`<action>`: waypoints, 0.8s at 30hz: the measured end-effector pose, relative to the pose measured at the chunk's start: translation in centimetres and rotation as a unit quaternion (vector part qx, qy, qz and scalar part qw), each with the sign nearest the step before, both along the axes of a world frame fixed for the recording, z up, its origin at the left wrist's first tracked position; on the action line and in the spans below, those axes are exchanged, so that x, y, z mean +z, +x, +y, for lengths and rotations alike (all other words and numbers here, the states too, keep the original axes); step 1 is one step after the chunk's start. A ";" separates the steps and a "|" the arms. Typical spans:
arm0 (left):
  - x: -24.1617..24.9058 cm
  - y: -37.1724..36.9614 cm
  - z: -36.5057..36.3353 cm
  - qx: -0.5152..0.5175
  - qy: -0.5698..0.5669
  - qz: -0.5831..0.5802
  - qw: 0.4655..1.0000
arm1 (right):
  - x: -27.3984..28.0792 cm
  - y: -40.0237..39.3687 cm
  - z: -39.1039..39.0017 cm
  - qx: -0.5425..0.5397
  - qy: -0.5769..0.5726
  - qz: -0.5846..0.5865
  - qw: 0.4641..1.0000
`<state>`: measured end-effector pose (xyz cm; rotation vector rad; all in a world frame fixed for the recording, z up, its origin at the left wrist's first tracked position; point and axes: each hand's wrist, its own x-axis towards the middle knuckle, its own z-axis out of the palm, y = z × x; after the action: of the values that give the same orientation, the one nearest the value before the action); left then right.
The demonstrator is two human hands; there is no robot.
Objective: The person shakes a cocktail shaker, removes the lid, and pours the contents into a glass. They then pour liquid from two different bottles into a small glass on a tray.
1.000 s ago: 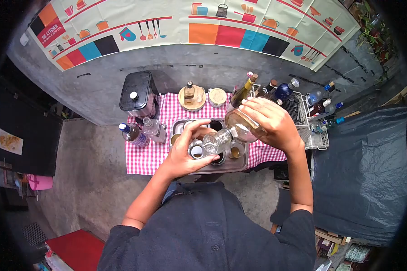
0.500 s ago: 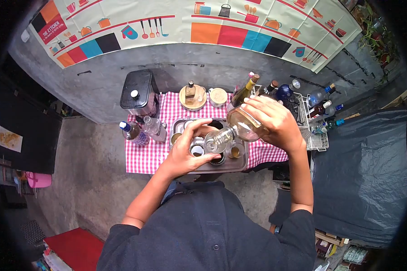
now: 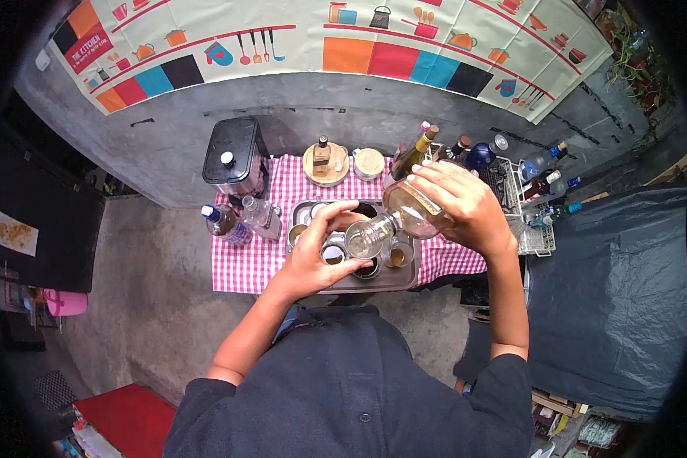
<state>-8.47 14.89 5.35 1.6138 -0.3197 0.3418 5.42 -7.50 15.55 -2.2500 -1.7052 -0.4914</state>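
My left hand (image 3: 313, 259) is curled around a small clear glass (image 3: 362, 241), held above the tray. In my right hand (image 3: 469, 206) is a clear bottle (image 3: 412, 212) with a label, tipped down to the left. The bottle's neck meets the rim of the glass; I cannot make out how much liquid is inside the glass. Below my hands, a metal tray (image 3: 343, 287) carries several cups, among them a cup of amber liquid (image 3: 398, 256) and a cup of dark liquid (image 3: 368, 269).
Left of the tray stand a clear bottle (image 3: 262, 218) and a blue-capped bottle (image 3: 225, 224), near a black-lidded dispenser (image 3: 235, 153). A small bottle (image 3: 322, 155) rests on a round wooden board at the back. Tall bottles and a wire rack (image 3: 538, 238) are on the right.
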 end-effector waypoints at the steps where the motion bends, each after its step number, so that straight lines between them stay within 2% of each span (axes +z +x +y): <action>1: 0.0 0.0 0.0 0.000 0.001 0.000 1.000 | 0.0 0.0 0.0 0.000 0.000 0.000 1.000; 10: 0.0 0.1 0.2 -0.031 -0.004 0.016 0.999 | 0.2 0.2 -0.2 -0.003 -0.017 -0.009 1.000; 24: 0.2 0.5 -0.1 -0.019 -0.009 0.002 1.000 | 0.0 0.4 -0.3 -0.008 -0.026 -0.022 0.999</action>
<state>-8.01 14.77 5.52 1.5896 -0.3423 0.3116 5.83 -7.81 15.59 -2.3063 -1.7425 -0.5081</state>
